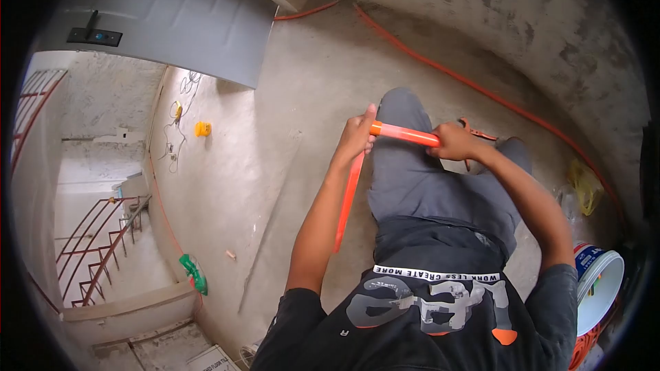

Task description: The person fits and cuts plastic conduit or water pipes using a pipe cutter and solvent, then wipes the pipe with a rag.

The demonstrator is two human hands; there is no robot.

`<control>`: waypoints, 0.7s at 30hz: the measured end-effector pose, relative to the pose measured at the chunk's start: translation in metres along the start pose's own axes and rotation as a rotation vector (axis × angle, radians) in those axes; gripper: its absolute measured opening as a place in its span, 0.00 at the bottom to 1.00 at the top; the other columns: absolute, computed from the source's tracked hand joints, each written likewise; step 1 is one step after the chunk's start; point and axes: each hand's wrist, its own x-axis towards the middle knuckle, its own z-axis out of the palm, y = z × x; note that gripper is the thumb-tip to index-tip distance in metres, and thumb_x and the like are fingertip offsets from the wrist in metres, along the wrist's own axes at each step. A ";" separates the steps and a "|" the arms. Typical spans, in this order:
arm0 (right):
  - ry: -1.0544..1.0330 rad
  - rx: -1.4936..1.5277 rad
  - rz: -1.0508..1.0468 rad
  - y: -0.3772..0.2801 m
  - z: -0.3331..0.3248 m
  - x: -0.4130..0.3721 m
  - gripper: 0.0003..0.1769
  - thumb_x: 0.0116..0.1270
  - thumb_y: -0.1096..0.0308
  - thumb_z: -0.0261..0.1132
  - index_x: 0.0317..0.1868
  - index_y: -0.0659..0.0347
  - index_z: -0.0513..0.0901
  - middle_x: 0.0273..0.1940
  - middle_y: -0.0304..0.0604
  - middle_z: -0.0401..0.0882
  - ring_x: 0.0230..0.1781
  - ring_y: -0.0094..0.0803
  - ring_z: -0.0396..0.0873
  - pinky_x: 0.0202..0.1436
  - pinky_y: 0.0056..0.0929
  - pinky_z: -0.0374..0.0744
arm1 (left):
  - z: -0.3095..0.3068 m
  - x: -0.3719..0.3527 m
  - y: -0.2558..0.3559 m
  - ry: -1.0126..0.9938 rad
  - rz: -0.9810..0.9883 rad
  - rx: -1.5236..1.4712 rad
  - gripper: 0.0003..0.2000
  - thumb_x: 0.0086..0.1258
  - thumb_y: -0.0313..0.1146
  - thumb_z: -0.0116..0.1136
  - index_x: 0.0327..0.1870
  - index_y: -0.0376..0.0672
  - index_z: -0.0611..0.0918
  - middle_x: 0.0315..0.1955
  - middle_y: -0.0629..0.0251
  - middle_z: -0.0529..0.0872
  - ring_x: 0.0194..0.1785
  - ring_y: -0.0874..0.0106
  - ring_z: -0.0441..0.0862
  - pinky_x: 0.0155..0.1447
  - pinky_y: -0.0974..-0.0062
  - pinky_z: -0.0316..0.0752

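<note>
An orange-red pipe (405,134) lies across my thighs, held at both ends. My left hand (356,136) is closed round its left end at an orange fitting, thumb pointing up. From beneath that hand a second orange-red length (349,203) slants down beside my leg. My right hand (454,142) grips the pipe's right end. Just past my right hand, an orange-handled tool (479,132) rests by my knee, partly hidden by the hand and leg.
An orange hose (454,75) runs along the wall base. A white bucket (600,285) and a yellow plastic bag (583,185) stand at the right. On the floor at left are a yellow roll (203,128), a green object (193,275) and cables. A grey door (185,14) stands open.
</note>
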 end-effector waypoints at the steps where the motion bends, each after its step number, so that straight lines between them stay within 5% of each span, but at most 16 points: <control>1: -0.106 0.181 -0.115 -0.005 -0.016 -0.007 0.16 0.55 0.60 0.66 0.30 0.67 0.81 0.22 0.53 0.79 0.22 0.47 0.78 0.32 0.40 0.76 | -0.008 -0.006 0.002 -0.050 0.012 -0.105 0.29 0.70 0.61 0.43 0.24 0.40 0.73 0.13 0.70 0.68 0.14 0.80 0.65 0.18 0.79 0.63; 4: -0.233 0.489 0.168 -0.047 -0.075 -0.028 0.18 0.59 0.56 0.68 0.35 0.66 0.80 0.24 0.47 0.78 0.24 0.36 0.78 0.34 0.37 0.75 | -0.023 -0.024 0.011 -0.101 0.069 -0.276 0.31 0.69 0.66 0.39 0.29 0.41 0.73 0.14 0.72 0.67 0.13 0.83 0.62 0.17 0.82 0.61; 8: -0.008 0.269 -0.137 -0.063 -0.089 -0.039 0.13 0.58 0.61 0.67 0.32 0.65 0.79 0.21 0.50 0.76 0.23 0.43 0.77 0.29 0.40 0.72 | -0.036 -0.042 0.029 -0.125 0.290 -0.327 0.31 0.70 0.64 0.38 0.33 0.38 0.75 0.14 0.71 0.69 0.14 0.83 0.63 0.18 0.84 0.62; 11: 0.164 -0.005 -0.099 -0.063 -0.082 -0.043 0.10 0.53 0.65 0.67 0.29 0.64 0.78 0.26 0.53 0.79 0.27 0.52 0.77 0.33 0.44 0.73 | -0.036 -0.059 0.044 -0.099 0.391 -0.269 0.32 0.71 0.63 0.36 0.35 0.37 0.76 0.16 0.71 0.70 0.16 0.84 0.65 0.20 0.86 0.62; 18: 0.475 -0.133 0.030 -0.054 -0.070 -0.042 0.07 0.48 0.69 0.66 0.25 0.62 0.77 0.23 0.51 0.76 0.26 0.51 0.77 0.31 0.45 0.73 | -0.022 -0.097 0.071 -0.197 0.430 -0.160 0.32 0.69 0.65 0.41 0.40 0.36 0.75 0.18 0.70 0.71 0.18 0.84 0.65 0.20 0.86 0.60; 21: 0.640 -0.244 -0.076 -0.050 -0.069 -0.042 0.07 0.47 0.68 0.66 0.22 0.61 0.76 0.21 0.50 0.75 0.26 0.50 0.76 0.30 0.45 0.73 | -0.010 -0.099 0.067 -0.132 0.483 -0.188 0.30 0.70 0.62 0.43 0.39 0.36 0.76 0.19 0.70 0.72 0.18 0.84 0.66 0.20 0.86 0.59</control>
